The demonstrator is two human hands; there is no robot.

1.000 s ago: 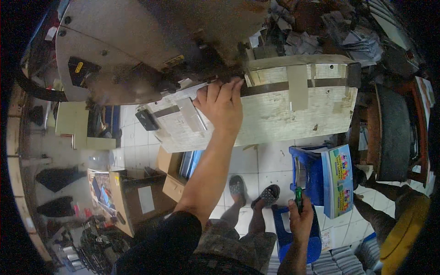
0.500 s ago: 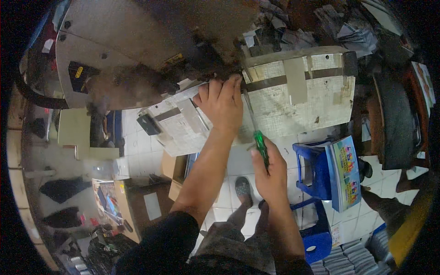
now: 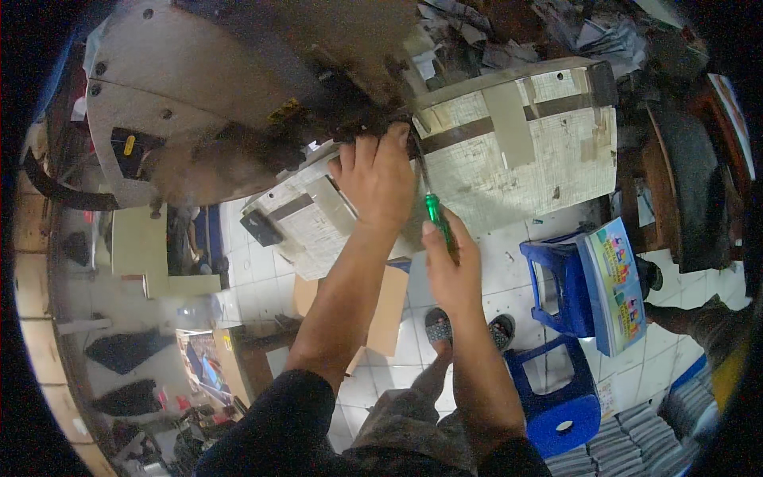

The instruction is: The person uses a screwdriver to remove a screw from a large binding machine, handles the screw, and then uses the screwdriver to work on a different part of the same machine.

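My right hand grips the green handle of a screwdriver. Its metal shaft points up and away, into the dark gap of a large grimy machine. My left hand is curled at that same gap, fingers bent over the near edge of the machine close to the shaft's far end. What the fingertips pinch or press is hidden. Below and right of the gap extends a worn off-white machine table, with dark strips and tape stuck on it.
Torn paper is heaped behind the machine. At right, a stack of colourful printed booklets rests on a blue plastic stool; another blue stool stands nearer. Cardboard lies below my left forearm. Another person's leg shows at right.
My right hand and the screwdriver have moved forward, closer to the gap and my left hand. My left hand stays at the machine's edge. The whole view has shifted a little.
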